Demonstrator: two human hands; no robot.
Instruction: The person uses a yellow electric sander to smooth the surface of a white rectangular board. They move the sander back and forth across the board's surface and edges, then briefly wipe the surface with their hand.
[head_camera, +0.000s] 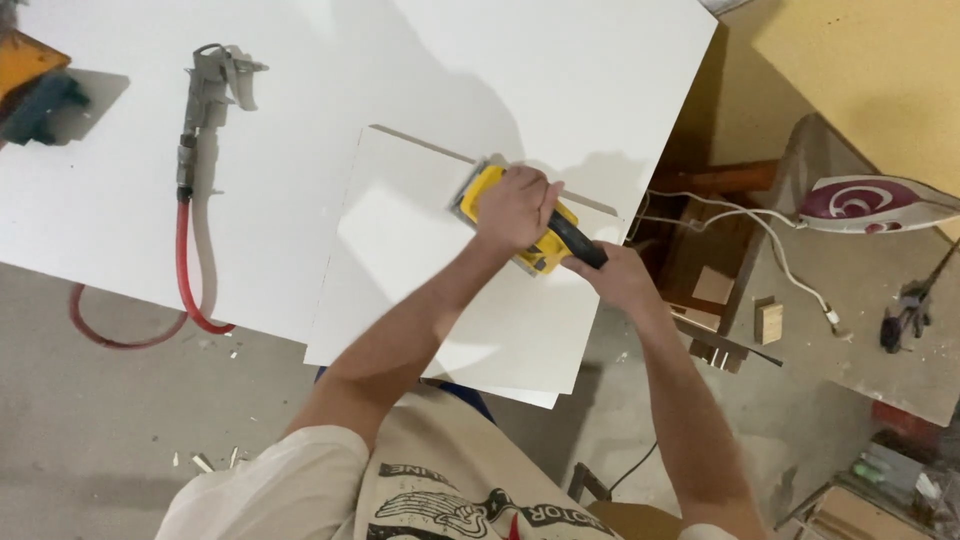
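A yellow and black hand-held sander (478, 192) rests on a loose white panel (400, 270) lying on a large white table (330, 60). My left hand (516, 206) presses down on the sander's top. My right hand (618, 276) grips its black rear handle (578, 242) at the panel's right edge. The sander's pad sits near the panel's far edge.
A metal air gun (212, 84) with a red hose (184, 260) lies on the table at left. An orange and dark tool (36, 88) sits at the far left corner. At the right stands a bench with a clothes iron (862, 204), its white cord and small wood blocks (768, 320).
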